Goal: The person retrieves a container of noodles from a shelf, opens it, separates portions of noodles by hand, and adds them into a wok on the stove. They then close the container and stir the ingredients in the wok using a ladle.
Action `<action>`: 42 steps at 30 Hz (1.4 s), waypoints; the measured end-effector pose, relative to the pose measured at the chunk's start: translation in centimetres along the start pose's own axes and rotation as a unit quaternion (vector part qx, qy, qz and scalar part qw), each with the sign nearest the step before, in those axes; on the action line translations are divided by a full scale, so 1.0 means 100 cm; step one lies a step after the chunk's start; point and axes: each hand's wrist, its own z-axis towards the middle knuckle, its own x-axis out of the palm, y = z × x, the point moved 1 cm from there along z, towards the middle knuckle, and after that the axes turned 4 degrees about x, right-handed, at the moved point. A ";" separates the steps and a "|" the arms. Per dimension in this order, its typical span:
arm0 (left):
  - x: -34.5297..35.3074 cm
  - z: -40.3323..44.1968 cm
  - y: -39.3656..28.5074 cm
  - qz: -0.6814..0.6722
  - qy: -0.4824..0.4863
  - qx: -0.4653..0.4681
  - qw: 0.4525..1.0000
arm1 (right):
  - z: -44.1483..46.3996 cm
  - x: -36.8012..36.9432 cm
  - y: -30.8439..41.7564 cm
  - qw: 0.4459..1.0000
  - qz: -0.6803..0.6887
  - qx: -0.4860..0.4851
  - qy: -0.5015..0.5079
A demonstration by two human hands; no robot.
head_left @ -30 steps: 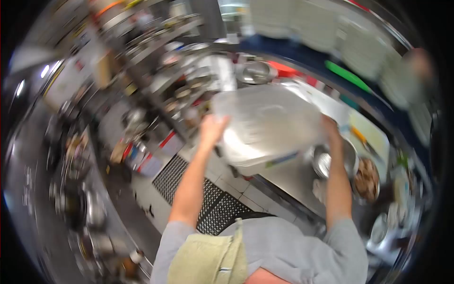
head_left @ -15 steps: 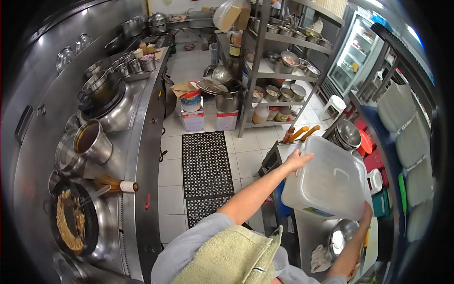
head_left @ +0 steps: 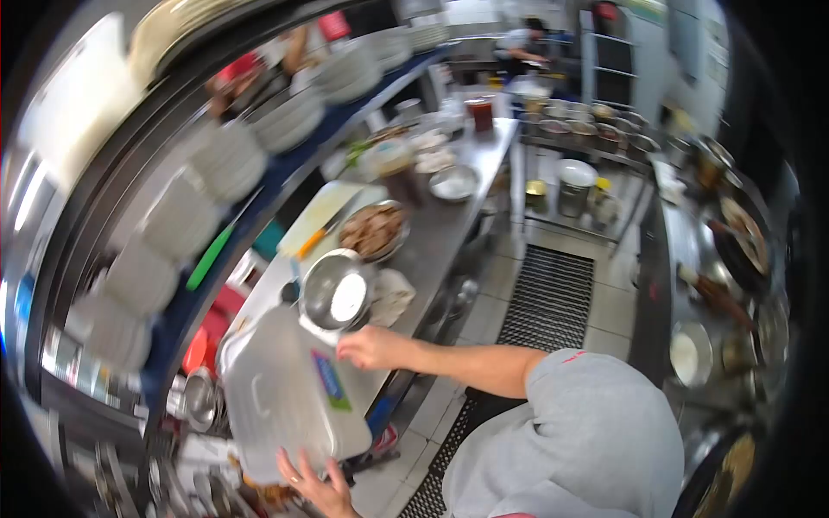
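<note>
A large translucent plastic container (head_left: 268,388) with a coloured label on its side lies tilted at the counter's near end. At its lower end is my left hand (head_left: 318,488), fingers spread against the plastic and a ring on one finger. My right hand (head_left: 380,347) is at the opposite end near the label, fingers bent at the container's edge. Just beyond are a shiny steel bowl (head_left: 321,298) and a crumpled cloth (head_left: 393,298). Farther back, a bowl of sliced meat (head_left: 373,231) sits beside an orange-handled knife (head_left: 313,243) on a white cutting board (head_left: 324,207).
Stacked white plates (head_left: 186,211) line the blue shelf (head_left: 285,186) on the left, with a green-handled knife (head_left: 210,257). Black perforated mats (head_left: 546,298) cover the aisle floor. A stove line with pans (head_left: 738,246) runs along the right. Another person (head_left: 522,47) stands at the back.
My view has swung round to the right, toward the prep counter. The container has moved with my hands and now lies lower, across the counter's near end.
</note>
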 end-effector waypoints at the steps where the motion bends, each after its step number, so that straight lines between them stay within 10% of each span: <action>1: -0.007 0.004 -0.015 -0.005 0.066 0.056 0.996 | -0.014 -0.028 -0.024 0.993 -0.053 -0.061 -0.088; 6: -0.002 0.013 -0.017 0.108 0.128 0.044 0.985 | -0.107 -0.246 -0.110 0.913 -0.178 0.111 -0.351; 12: 0.018 0.034 -0.066 0.183 0.133 -0.025 0.974 | -0.180 -0.361 -0.078 0.873 -0.189 0.237 -0.381; 19: 0.027 0.078 -0.115 0.127 0.136 0.005 0.983 | -0.149 -0.272 -0.140 0.944 -0.070 0.213 -0.243; 22: 0.024 0.066 -0.046 0.047 0.058 0.006 0.997 | -0.111 -0.170 -0.145 0.980 0.031 0.193 -0.032; 25: -0.011 0.064 0.008 0.100 -0.095 -0.206 0.969 | -0.082 -0.077 -0.111 0.964 0.128 0.131 0.193; 27: -0.026 0.050 0.048 0.133 0.028 -0.421 0.897 | -0.066 -0.040 -0.075 0.940 0.145 0.112 0.290; 29: 0.013 -0.010 0.131 -0.132 -0.012 -0.522 0.842 | -0.050 -0.004 -0.056 0.921 0.152 0.094 0.346; 33: 0.037 -0.025 0.116 -0.500 -0.115 -0.512 0.689 | 0.003 0.081 -0.074 0.983 0.157 0.098 0.021; 35: 0.032 -0.024 0.112 -0.469 -0.103 -0.458 0.748 | 0.017 0.090 -0.052 0.963 0.156 0.218 0.008; 39: 0.045 -0.029 0.101 -0.606 -0.136 -0.429 0.656 | -0.017 0.093 -0.025 0.907 0.367 0.202 -0.039; 42: 0.039 -0.055 0.103 -0.687 -0.057 -0.406 0.600 | -0.035 0.091 -0.026 0.959 0.219 0.145 -0.110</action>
